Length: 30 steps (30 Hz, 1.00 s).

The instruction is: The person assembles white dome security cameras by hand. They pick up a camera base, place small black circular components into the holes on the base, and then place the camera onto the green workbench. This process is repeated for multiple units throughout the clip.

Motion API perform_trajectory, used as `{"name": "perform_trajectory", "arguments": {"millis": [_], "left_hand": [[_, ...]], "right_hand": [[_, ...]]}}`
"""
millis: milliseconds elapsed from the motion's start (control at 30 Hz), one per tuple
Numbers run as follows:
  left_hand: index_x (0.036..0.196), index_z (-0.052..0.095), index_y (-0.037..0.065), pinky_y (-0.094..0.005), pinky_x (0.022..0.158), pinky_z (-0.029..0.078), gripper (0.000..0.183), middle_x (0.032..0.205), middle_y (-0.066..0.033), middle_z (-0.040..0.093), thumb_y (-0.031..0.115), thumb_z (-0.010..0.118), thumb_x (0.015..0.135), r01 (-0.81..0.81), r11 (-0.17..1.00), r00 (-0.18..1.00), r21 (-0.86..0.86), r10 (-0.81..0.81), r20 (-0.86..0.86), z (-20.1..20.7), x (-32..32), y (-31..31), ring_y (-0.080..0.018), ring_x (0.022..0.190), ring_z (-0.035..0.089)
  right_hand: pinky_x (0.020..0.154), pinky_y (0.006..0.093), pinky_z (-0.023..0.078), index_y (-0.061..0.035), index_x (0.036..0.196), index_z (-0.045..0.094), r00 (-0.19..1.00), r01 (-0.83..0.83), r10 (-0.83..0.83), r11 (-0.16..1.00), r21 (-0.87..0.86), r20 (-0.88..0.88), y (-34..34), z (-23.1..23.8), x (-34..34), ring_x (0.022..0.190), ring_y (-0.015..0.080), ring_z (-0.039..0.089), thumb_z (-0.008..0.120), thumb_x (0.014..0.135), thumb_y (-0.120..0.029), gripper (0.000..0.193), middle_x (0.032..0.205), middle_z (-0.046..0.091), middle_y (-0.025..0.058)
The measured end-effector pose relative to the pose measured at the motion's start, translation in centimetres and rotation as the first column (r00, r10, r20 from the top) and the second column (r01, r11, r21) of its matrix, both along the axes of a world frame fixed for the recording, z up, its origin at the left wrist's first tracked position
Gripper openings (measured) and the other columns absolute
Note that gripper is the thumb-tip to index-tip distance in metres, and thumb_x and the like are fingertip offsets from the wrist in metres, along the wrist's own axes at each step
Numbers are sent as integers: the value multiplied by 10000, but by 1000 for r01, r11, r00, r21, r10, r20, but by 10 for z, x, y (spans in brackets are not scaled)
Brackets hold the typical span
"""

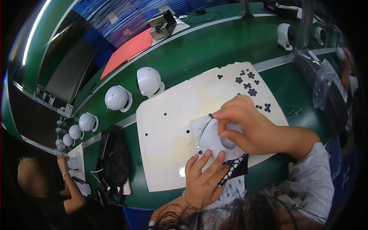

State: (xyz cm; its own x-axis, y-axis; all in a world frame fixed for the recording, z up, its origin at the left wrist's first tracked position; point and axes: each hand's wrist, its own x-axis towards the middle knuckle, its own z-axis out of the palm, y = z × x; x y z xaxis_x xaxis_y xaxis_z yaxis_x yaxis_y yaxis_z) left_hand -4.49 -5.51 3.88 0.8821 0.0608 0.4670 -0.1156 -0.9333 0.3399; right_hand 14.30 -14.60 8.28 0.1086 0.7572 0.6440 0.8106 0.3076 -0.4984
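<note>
A white rounded housing point(210, 138) lies on clear plastic film point(196, 128) on the cream board, with a thin dark curved line along its left side. My right hand point(245, 124) bends over it from the right, fingers curled together. A tiny dark piece point(210, 115) shows at its fingertip; what the fingers hold is too small to make out. My left hand point(203, 178) lies with fingers stretched out, its fingertips at the housing's near edge. Beside those fingers is a black strip with white round holes point(232, 168), above a printed white backing sheet point(232, 191).
Several small black dots and clusters point(252, 92) lie on the cream board point(161, 153). White rounded devices point(148, 81) stand beyond and to the left on the green bench point(214, 42). A black bag point(115, 153) lies at left, near a co-worker point(53, 184). Plastic-wrapped dark boxes point(322, 80) are at right.
</note>
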Motion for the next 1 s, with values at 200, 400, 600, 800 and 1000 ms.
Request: {"name": "perform_trajectory", "arguments": {"millis": [200,400,600,800,1000], "left_hand": [[892,646,102,-435,961,255,250,1209,-86,520,100,674,643,8,1000,1000,3,-8,11,-3,2,1,-293,1218,349],[888,646,104,-434,964,256,235,1208,-86,520,110,666,654,6,1000,1000,9,-6,12,-3,1,1,-298,1215,351],[889,643,98,-436,966,255,229,1211,-91,517,104,662,661,6,1000,1000,8,-6,18,-4,2,0,-302,1217,346],[888,636,90,-441,969,253,228,1213,-96,514,97,659,662,14,1000,1000,2,-14,20,-4,2,1,-306,1219,344],[886,629,87,-448,968,254,226,1222,-95,507,92,657,662,9,1000,999,5,-9,42,-4,5,2,-311,1213,350]], "right_hand": [[928,377,252,-41,1132,417,992,-78,65,990,-121,-107,8,-5,-1,819,227,501,531,710,49,446,781,527,36],[919,378,261,-34,1137,405,990,-101,89,989,-111,-109,9,-7,-1,831,233,501,531,714,43,448,781,533,45],[911,375,267,-40,1146,395,982,-116,100,989,-92,-160,8,-8,-1,842,235,500,523,729,40,443,792,545,51],[914,382,274,-48,1114,438,991,-87,74,989,-121,-111,7,-7,-1,847,231,513,539,736,6,395,806,554,41],[936,433,259,-99,955,567,895,136,-138,990,34,425,-6,-9,-6,1031,236,500,614,727,-99,233,945,577,29]]}}
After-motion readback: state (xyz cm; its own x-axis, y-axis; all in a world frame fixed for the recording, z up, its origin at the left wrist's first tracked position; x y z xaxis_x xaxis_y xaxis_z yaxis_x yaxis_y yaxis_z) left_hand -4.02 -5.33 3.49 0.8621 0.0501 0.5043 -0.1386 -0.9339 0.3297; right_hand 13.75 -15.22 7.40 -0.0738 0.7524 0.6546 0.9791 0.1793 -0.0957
